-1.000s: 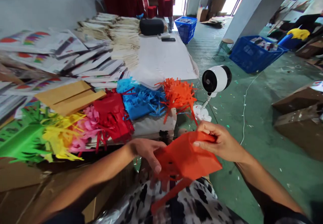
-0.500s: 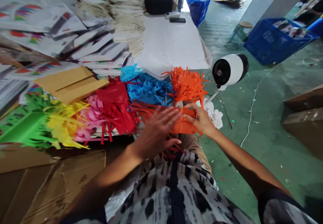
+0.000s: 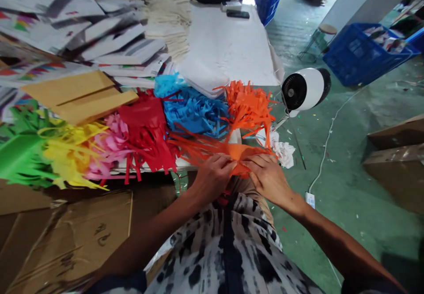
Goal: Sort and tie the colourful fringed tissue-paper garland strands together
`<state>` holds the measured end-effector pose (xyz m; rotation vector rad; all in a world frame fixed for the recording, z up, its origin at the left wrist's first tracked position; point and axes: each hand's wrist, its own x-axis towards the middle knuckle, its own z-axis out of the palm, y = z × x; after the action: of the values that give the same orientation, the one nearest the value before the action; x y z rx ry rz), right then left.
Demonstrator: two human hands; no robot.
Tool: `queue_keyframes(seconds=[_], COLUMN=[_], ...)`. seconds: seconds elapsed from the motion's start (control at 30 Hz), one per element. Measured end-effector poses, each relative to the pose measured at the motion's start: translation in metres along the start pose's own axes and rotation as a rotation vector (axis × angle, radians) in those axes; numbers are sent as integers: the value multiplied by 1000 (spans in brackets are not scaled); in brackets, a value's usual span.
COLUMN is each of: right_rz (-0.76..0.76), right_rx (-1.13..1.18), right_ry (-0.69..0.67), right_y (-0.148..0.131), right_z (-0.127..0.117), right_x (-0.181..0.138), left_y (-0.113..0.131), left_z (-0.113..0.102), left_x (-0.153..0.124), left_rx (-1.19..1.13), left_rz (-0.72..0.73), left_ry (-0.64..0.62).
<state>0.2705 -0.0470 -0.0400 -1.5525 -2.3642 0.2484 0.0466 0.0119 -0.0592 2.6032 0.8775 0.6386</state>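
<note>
Between my hands, close to my lap, is an orange fringed tissue-paper piece [image 3: 236, 151], its cut strips trailing left over the table edge. My left hand [image 3: 217, 175] pinches its near edge with thumb and fingers. From the other side my right hand [image 3: 268, 177] grips the same paper, fingers curled over it. Just beyond lies a pile of orange fringed paper [image 3: 248, 104]. Left of that are blue fringed paper [image 3: 195, 108], red fringed paper [image 3: 145, 126], pink fringed paper [image 3: 109, 144], yellow fringed paper [image 3: 73, 152] and green fringed paper [image 3: 23, 152].
Brown envelopes [image 3: 82, 97] lie behind the coloured papers, before heaps of printed packets [image 3: 109, 42]. A phone [image 3: 237, 14] rests on the white table [image 3: 228, 51]. To the right stand a fan [image 3: 306, 88] and a blue crate [image 3: 367, 58]. Cardboard [image 3: 76, 236] is at lower left.
My left hand, flat and spread over the orange paper before, now pinches its edge. My right hand has turned over and grips the paper from the right. The view has shifted slightly.
</note>
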Motion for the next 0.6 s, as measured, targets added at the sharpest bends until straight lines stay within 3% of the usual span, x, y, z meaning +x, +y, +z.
queue_keyframes(seconds=[0.13,0.3,0.43,0.6], right_rz=[65,277,409,433], right_rx=[168,220,137,-9], right_ry=[14,94,48,32], right_y=[11,9,6,2], right_z=[-2,-1,3,5], right_x=[9,21,26,30], left_y=[-11,-20,-19,-17], left_z=[-19,-29,-27,-24], left_x=[-3,8,18,27], left_rx=[-131,-208,-74,89], left_rz=[-164,-391,-491,-500], left_ry=[-43,-52,-53,-108])
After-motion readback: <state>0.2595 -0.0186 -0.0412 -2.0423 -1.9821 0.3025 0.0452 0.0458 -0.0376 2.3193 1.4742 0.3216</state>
